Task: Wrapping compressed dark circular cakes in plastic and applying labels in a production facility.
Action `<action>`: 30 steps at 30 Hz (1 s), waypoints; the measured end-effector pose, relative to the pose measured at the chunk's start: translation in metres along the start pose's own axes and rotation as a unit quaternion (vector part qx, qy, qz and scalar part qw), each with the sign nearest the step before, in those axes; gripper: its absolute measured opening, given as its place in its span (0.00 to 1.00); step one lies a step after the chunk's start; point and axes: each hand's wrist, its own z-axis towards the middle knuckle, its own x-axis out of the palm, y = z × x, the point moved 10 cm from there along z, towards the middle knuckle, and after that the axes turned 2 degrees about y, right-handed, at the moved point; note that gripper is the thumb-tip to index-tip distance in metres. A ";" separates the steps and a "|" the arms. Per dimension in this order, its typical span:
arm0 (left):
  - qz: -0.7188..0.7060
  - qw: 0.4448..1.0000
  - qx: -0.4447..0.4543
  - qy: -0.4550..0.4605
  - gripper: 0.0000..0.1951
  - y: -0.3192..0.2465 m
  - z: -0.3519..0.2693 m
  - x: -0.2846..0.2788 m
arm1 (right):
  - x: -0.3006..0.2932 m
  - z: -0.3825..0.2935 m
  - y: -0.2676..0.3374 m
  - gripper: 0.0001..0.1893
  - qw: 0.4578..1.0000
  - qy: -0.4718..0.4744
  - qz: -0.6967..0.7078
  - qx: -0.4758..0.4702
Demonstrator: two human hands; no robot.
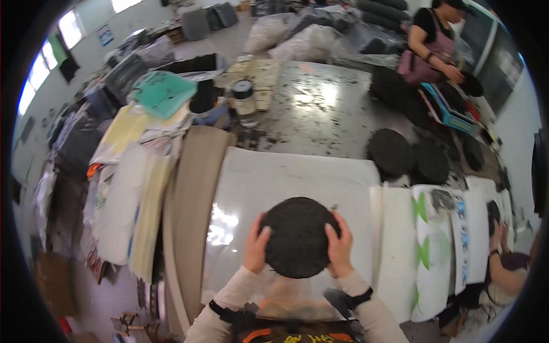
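A round black pad of fibrous or foam-like material (pixel 299 237) is held between both hands above a glossy white sheet (pixel 296 171) on the table. My left hand (pixel 257 246) grips its left edge, thumb on top. On the opposite edge, my right hand (pixel 340 244) holds it the same way, fingers curling around the rim. The undersides of the hands and pad are hidden. Further back to the right lie more round black pads (pixel 390 153), some touching one another.
A lidded jar (pixel 245 103) stands behind the sheet, near a green plastic piece (pixel 163 92). Brown boards (pixel 199 206) flank the left side, white printed sheets (pixel 433 257) the right. A co-worker (pixel 429 47) stands at the back right; another person's arm (pixel 508 274) reaches in at the right edge.
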 end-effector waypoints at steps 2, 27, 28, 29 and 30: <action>0.100 0.995 0.001 0.023 0.26 -0.018 0.006 -0.014 | -0.001 -0.002 -0.002 0.24 0.995 0.020 0.094 0.040; 0.672 0.687 0.266 0.078 0.14 -0.166 -0.066 -0.048 | -0.116 0.042 0.169 0.11 0.789 -0.037 -0.463 -0.403; 0.672 0.686 0.266 0.078 0.14 -0.166 -0.066 -0.064 | -0.128 0.045 0.166 0.13 0.799 -0.033 -0.476 -0.366; 0.659 0.719 0.214 0.055 0.14 -0.162 -0.060 -0.087 | -0.127 0.040 0.160 0.13 0.800 -0.036 -0.476 -0.364; 0.643 0.748 0.159 0.034 0.14 -0.154 -0.056 -0.104 | -0.109 0.034 0.143 0.14 0.805 0.053 -0.468 -0.360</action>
